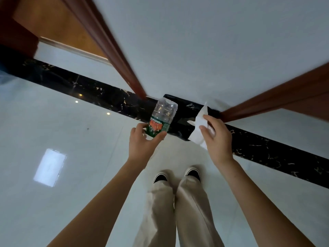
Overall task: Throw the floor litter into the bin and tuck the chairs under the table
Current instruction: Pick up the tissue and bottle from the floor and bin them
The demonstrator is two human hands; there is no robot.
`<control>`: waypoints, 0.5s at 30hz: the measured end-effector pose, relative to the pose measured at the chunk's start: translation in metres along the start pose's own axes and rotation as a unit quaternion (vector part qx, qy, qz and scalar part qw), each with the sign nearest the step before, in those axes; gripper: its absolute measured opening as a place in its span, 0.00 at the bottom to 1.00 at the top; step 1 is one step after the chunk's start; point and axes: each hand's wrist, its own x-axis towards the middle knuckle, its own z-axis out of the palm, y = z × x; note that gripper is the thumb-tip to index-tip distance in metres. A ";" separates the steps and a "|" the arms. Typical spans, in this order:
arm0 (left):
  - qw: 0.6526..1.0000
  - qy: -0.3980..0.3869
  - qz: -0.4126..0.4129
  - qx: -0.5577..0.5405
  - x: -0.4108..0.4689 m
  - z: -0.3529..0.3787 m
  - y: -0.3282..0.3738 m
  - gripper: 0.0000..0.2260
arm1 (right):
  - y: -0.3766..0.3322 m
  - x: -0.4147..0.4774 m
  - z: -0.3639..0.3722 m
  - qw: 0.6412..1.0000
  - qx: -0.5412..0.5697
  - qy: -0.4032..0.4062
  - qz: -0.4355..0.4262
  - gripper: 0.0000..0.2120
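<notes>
My left hand grips a clear plastic bottle with a green and red label, its base pointing away from me. My right hand pinches a white tissue. Both are held over a black bin lined with a black bag, which stands on the floor against the white wall between two door frames. The bottle and tissue hide part of the bin's opening.
A brown door frame runs up on the left of the bin and another brown frame on the right. A black marble strip crosses the glossy white floor. My feet stand just short of the bin.
</notes>
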 end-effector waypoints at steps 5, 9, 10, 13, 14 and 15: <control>1.000 0.007 0.021 -0.019 0.070 0.061 -0.051 0.25 | 0.093 0.041 0.066 1.000 -0.016 -0.025 -0.010 0.14; 0.999 0.005 0.035 -0.016 0.093 0.084 -0.072 0.24 | 0.134 0.052 0.096 0.998 -0.032 -0.055 0.009 0.14; 0.999 0.003 0.036 -0.012 0.094 0.086 -0.075 0.24 | 0.139 0.052 0.100 0.997 -0.038 -0.068 0.015 0.14; 0.999 -0.001 0.034 0.000 0.095 0.089 -0.079 0.23 | 0.145 0.053 0.103 0.992 -0.050 -0.109 0.032 0.18; 0.999 -0.002 0.032 0.004 0.094 0.089 -0.079 0.23 | 0.145 0.052 0.101 0.991 -0.057 -0.116 0.032 0.19; 0.999 -0.003 0.030 0.009 0.094 0.088 -0.078 0.24 | 0.143 0.052 0.097 0.991 -0.065 -0.117 0.028 0.20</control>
